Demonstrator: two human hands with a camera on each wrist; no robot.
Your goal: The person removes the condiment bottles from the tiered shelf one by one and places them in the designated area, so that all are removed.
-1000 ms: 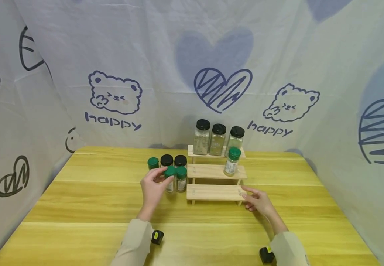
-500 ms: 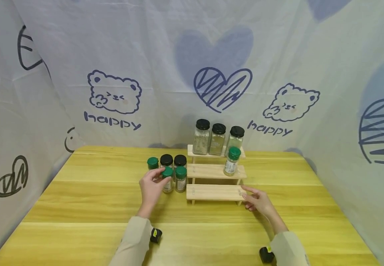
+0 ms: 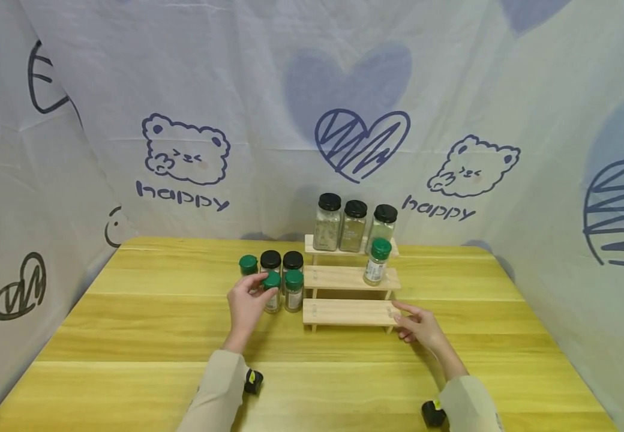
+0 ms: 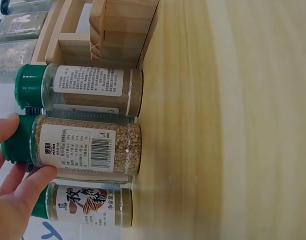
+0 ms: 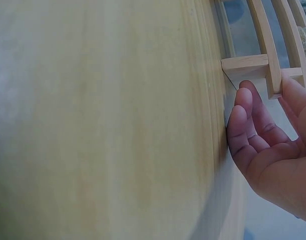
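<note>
My left hand (image 3: 245,306) pinches the green cap of a spice jar (image 4: 87,146) filled with pale grains. That jar looks upright, its base about level with its neighbour's. Right beside it stands another green-capped jar (image 3: 293,291) holding brown powder. My right hand (image 3: 422,327) holds the right end of the lowest shelf of a three-tier wooden rack (image 3: 350,312). In the right wrist view, one finger and the thumb meet the shelf's corner (image 5: 274,90), while the other fingers curl loosely below it.
Two black-capped jars (image 3: 270,260) and a green-capped jar (image 3: 248,264) stand behind my left hand. On the rack's top tier are three black-capped jars (image 3: 353,231). The middle tier carries one green-capped jar (image 3: 377,264) at its right. A printed cloth (image 3: 269,120) hangs behind the table.
Between one second and half a second ago, my left hand and the pinched jar shifted slightly left, widening the gap to the neighbouring jar. Since then they look still. My right hand has stayed put.
</note>
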